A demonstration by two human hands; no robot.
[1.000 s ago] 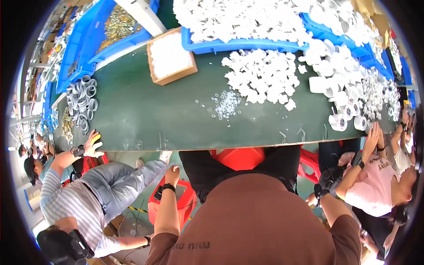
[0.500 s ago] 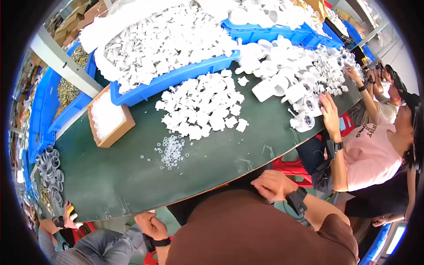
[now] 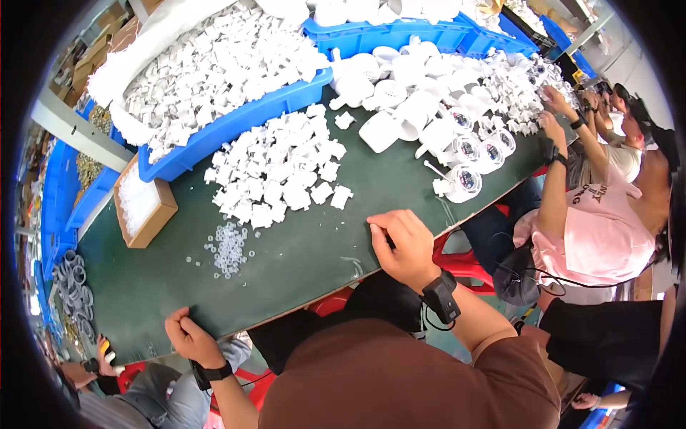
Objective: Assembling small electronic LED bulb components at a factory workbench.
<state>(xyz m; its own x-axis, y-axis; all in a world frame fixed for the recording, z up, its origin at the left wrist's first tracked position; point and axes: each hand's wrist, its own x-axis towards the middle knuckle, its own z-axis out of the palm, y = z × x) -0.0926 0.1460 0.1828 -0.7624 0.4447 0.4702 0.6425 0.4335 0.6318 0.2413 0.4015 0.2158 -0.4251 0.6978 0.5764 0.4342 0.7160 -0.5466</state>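
Observation:
My left hand (image 3: 193, 339) is at the table's front edge, its fingers curled in and no object showing in them. Over the front of the green table (image 3: 300, 268) is my right hand (image 3: 406, 247), fingers bent and thumb apart, with nothing seen in it. Between and beyond my hands lies a small heap of translucent rings (image 3: 230, 250). Behind that spreads a pile of small white plastic pieces (image 3: 275, 164). White round-headed housings (image 3: 461, 182) with dark round faces stand to the right of my right hand.
A cardboard box (image 3: 146, 222) of clear small parts stands at the left. Blue bins (image 3: 236, 125) heaped with white parts line the back. Grey rings (image 3: 75, 286) lie at the far left. A person in pink (image 3: 607, 222) works on the right; another person's hand (image 3: 106, 357) shows lower left.
Both my hands have risen from near my body to the table edge, the right one reaching over the table. The neighbour's hand has moved away toward the far white parts. My view has shifted right.

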